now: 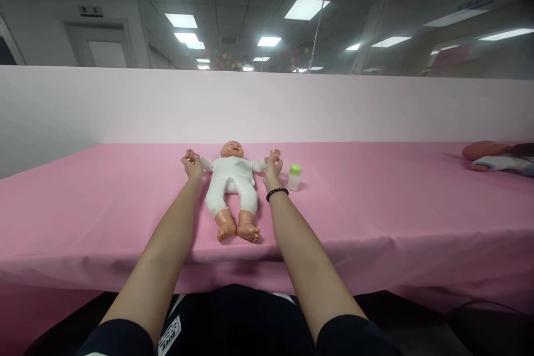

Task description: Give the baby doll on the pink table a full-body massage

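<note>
A baby doll [232, 176] in a white suit lies on its back on the pink cloth, its head away from me and its bare feet toward me. Its two arms are stretched out sideways. My left hand [192, 167] is closed around the doll's hand and wrist on the left side. On the other side, my right hand [272, 168] grips the doll's other wrist, whose small fingers show above mine. Just right of my right hand stands a small clear bottle [294, 178] with a green cap, upright and apart from it.
A pink cloth [375, 200] covers the table up to its front edge. Another doll [494, 156] lies at the far right, partly out of frame. Behind the table runs a low white wall [292, 105] with glass above it.
</note>
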Available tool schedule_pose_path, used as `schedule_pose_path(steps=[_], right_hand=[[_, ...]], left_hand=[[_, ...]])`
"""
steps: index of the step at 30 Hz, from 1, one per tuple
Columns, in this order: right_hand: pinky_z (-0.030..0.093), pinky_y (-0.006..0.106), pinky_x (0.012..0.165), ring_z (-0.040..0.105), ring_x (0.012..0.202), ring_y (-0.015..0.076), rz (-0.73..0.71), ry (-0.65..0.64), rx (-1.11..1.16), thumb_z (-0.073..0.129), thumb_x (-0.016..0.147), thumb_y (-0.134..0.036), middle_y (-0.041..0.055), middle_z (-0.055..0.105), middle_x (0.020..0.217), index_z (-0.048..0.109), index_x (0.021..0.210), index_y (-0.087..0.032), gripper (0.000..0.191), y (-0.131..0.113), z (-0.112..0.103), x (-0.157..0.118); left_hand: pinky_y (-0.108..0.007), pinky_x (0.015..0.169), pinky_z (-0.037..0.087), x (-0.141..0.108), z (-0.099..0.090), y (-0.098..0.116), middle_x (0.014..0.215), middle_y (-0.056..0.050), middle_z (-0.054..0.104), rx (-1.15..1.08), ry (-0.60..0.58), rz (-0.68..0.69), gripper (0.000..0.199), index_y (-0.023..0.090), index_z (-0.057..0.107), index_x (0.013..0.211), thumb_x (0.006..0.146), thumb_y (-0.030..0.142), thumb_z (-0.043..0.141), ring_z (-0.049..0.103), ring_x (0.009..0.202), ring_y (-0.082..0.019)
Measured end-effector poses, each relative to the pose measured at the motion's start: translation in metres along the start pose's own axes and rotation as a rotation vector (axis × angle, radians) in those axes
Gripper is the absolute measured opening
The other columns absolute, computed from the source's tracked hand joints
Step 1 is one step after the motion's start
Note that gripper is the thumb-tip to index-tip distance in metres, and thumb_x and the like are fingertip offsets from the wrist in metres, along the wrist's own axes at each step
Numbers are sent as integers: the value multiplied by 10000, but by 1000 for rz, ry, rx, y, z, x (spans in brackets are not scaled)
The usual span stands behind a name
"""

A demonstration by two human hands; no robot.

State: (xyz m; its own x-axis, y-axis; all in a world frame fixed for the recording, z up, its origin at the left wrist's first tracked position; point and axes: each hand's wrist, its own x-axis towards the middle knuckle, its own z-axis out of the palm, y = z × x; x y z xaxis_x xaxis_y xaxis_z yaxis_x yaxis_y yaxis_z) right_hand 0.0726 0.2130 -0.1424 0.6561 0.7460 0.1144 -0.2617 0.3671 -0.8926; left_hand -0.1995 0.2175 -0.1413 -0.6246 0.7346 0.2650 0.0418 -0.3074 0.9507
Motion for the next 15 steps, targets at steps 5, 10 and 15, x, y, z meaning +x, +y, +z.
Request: schedule_pose_path(steps=[5, 10, 15], right_hand=[[524, 305, 877, 646, 945, 190, -290, -696, -236, 626, 580, -135, 48, 715, 963, 640, 886, -175, 309, -3, 11, -22], [527, 339, 891, 645, 928, 201, -260, -726, -242, 618, 565, -109, 27, 706, 886, 645, 819, -168, 261, -3, 12, -31], [548, 267, 778, 630, 863, 153, -96, -272, 112, 616, 661, -154, 29, 680, 948, 608, 965, -176, 305, -5, 7, -11]], left_hand=[[-362, 969, 471, -16, 10, 0, 1005, -46, 687, 78, -606, 306, 307, 208, 628, 924, 641, 200, 747, 624, 1012, -228], [-363, 950, 469, -17, 11, -5, 1001, -39, 679, 81, -656, 350, 321, 205, 638, 918, 627, 228, 772, 609, 989, -215], [-324, 874, 517, -5, 13, 0, 1057, -59, 650, -48, -234, 41, 316, 233, 529, 1022, 761, 242, 707, 636, 1014, -196]])
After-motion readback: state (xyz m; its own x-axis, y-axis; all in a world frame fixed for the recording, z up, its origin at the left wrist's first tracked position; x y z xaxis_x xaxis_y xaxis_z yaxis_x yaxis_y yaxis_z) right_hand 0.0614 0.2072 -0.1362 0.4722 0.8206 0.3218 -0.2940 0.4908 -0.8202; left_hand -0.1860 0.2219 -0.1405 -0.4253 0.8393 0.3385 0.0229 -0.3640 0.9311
